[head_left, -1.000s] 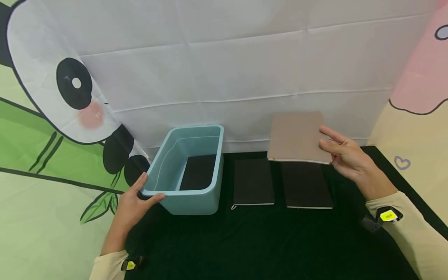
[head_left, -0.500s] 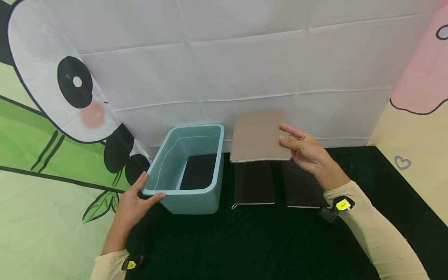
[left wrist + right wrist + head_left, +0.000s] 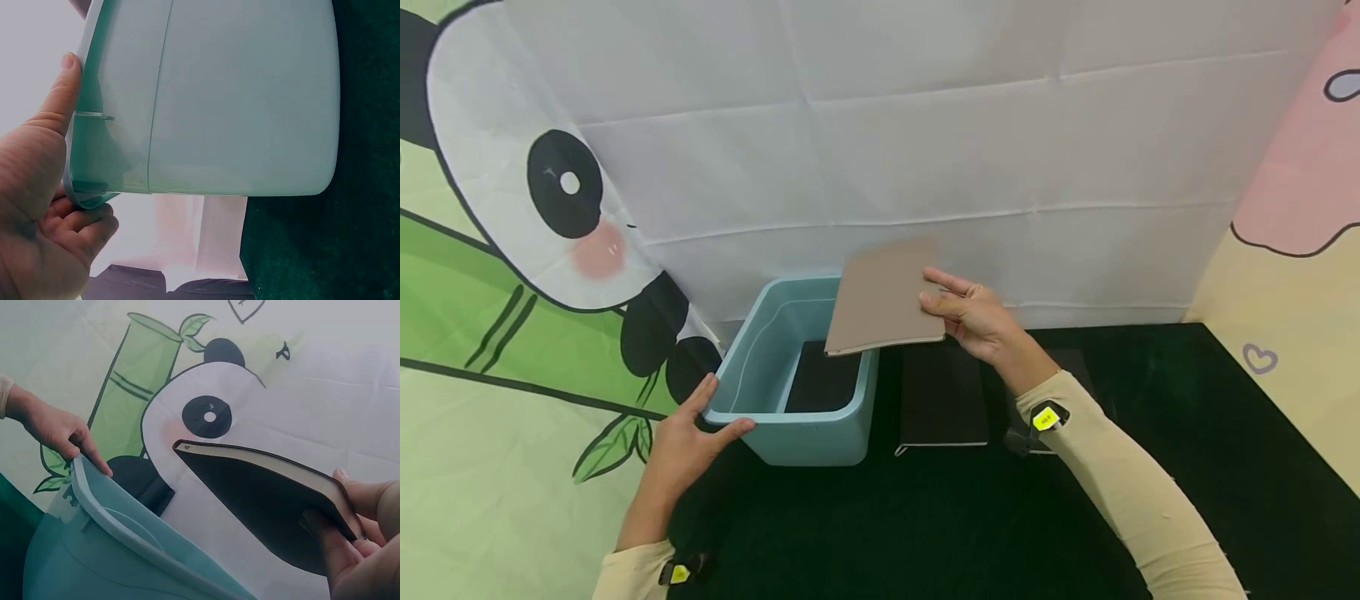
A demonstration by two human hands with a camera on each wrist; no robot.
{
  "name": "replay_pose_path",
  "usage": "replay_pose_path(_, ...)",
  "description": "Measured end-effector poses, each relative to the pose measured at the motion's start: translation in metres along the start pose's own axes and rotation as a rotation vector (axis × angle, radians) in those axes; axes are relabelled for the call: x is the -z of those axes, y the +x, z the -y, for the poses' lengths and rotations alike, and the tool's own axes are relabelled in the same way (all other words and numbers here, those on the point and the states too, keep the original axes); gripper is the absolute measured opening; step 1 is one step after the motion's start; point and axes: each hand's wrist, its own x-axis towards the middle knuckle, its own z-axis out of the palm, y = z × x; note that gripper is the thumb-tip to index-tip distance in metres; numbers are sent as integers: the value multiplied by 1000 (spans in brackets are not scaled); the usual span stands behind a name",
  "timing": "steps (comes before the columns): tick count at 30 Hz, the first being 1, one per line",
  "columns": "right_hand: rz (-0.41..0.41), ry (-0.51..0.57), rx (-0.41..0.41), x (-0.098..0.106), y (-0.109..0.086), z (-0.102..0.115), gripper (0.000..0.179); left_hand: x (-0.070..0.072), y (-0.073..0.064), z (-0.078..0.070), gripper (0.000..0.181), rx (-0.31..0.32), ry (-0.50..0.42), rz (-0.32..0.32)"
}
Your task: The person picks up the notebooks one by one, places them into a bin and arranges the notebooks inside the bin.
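Observation:
My right hand (image 3: 979, 325) pinches the right edge of a tan-covered notebook (image 3: 886, 296), thumb on top. The notebook is raised and overlaps the right side of a light blue plastic bin (image 3: 801, 421) in the head view. In the right wrist view its underside looks dark and its pale page edges show. My left hand (image 3: 683, 442) grips the bin's near left corner; in the left wrist view the thumb (image 3: 61, 94) lies along the rim and the fingers curl at the corner. A flat black rectangle (image 3: 822, 379) lies on the bin's floor, partly hidden by the notebook.
Right of the bin a black notebook (image 3: 942, 400) with a ribbon end lies on the dark green cloth (image 3: 880, 525). A second dark notebook (image 3: 1075, 367) is mostly hidden by my right forearm. A white, panda-printed backdrop (image 3: 925, 150) rises behind.
My right hand has carried the tan notebook left, from above the far right dark notebook to the bin's right side. My left hand stays at the bin corner.

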Motion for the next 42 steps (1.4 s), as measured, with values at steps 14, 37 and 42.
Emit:
replay_pose_path(14,-30,-114,-48,-24,36,-37,57,-6,-2,1,105,-17,-19,-7)
replay_pose_path(37,-3,-367,-111,-74,70,-71,63,2,-2,1,103,-37,-29,-16)
replay_pose_path(42,-3,-408,-116,-81,74,-77,63,2,-3,1,103,-40,-39,-9)
